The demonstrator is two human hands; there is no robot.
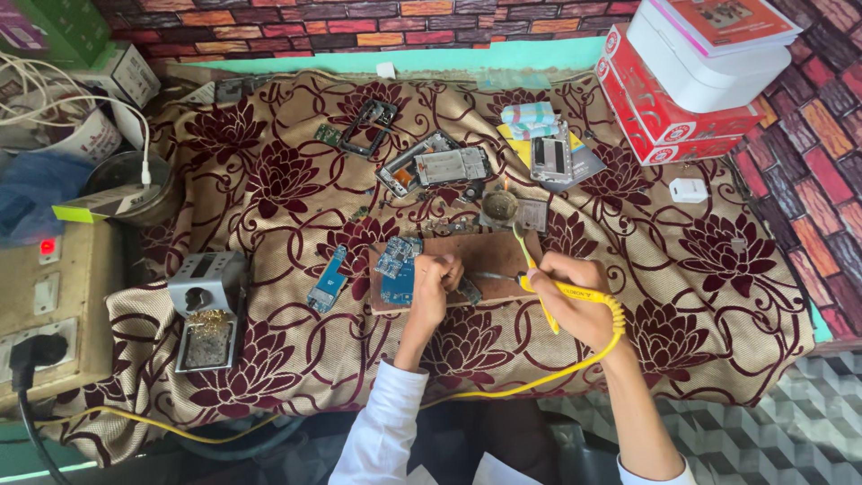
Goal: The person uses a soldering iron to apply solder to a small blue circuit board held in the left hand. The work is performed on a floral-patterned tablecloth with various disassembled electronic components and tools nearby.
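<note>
A small phone-repair workbench. A floral cloth (700, 269) covers the table, strewn with opened phone frames (435, 166) and blue circuit boards (328, 278). A soldering-iron stand (208, 310), a power socket box (54, 310) and stacked boxes (673, 112) ring it.

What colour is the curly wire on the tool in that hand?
Yellow. The curly wire loops from the right hand, seen in the head view.

On the brown board (485, 256), the left hand (433, 280) presses a blue circuit board (397, 286); the right hand (567, 292) holds a yellow soldering iron (539, 286) just right of it.
</note>
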